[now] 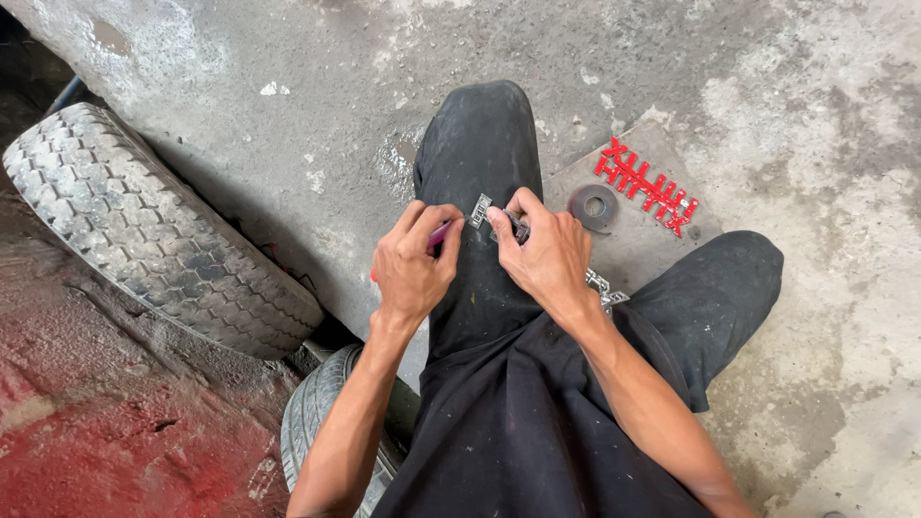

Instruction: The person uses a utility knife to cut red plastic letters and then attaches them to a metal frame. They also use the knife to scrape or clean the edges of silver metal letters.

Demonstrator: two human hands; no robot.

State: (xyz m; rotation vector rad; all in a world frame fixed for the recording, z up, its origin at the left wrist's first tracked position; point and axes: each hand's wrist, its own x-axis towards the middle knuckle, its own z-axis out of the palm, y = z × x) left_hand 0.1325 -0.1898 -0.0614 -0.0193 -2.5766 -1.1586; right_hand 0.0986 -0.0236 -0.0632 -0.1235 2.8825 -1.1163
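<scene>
With the left hand [413, 269] closed on a pink-handled tool [439, 235] and the right hand [547, 254] pinching a small chrome emblem piece [480, 211] on the knee, a slip could drop it onto the concrete floor [815, 403].

Open concrete floor [288, 86] from 10 to 1 o'clock of the hands; free passage there. Blocked at 8–9 o'clock by large treaded tyre [153, 230], lying aslant. Second tyre [312, 422] at 7 o'clock, just beside left forearm; narrow gap only. Raised knee [480, 144] directly under both hands, no room below. At 2 o'clock: grey disc [593, 206] and red plastic pieces [648, 187] on flat slab [624, 254], near each other; passable above. Other knee [720, 288] closing 4 o'clock. Bare floor at 3 o'clock beyond it.
</scene>
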